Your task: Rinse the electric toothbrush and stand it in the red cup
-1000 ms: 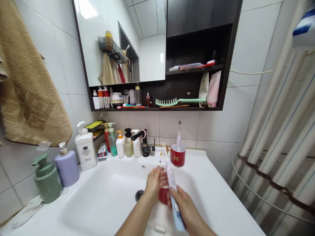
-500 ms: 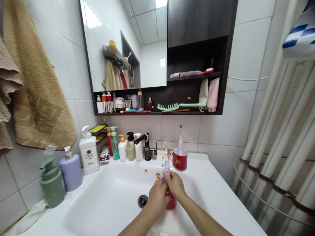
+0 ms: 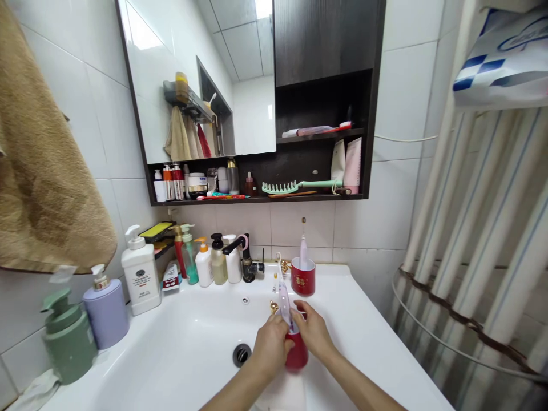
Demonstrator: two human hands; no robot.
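Over the white sink [image 3: 188, 342] both my hands meet at a red cup [image 3: 297, 354]. My left hand [image 3: 269, 345] is wrapped round the cup's left side. My right hand [image 3: 312, 334] rests its fingers on the cup's rim, at the base of a pale pink electric toothbrush [image 3: 283, 294] that stands upright in the cup. Whether those fingers grip the brush or the rim is hard to tell. A second red cup [image 3: 303, 277] with another toothbrush stands on the sink's back ledge, behind my hands.
Pump bottles [image 3: 139, 277] line the sink's left and back edge beside a black tap [image 3: 244, 254]. A brown towel [image 3: 43, 188] hangs on the left wall. Above are a mirror and a dark shelf with a green comb [image 3: 295, 185]. A striped curtain [image 3: 483, 240] hangs right.
A second ago my right hand held the toothbrush slanted over the cup. It has stood the brush upright in the red cup, and both hands have moved forward and closed round the cup.
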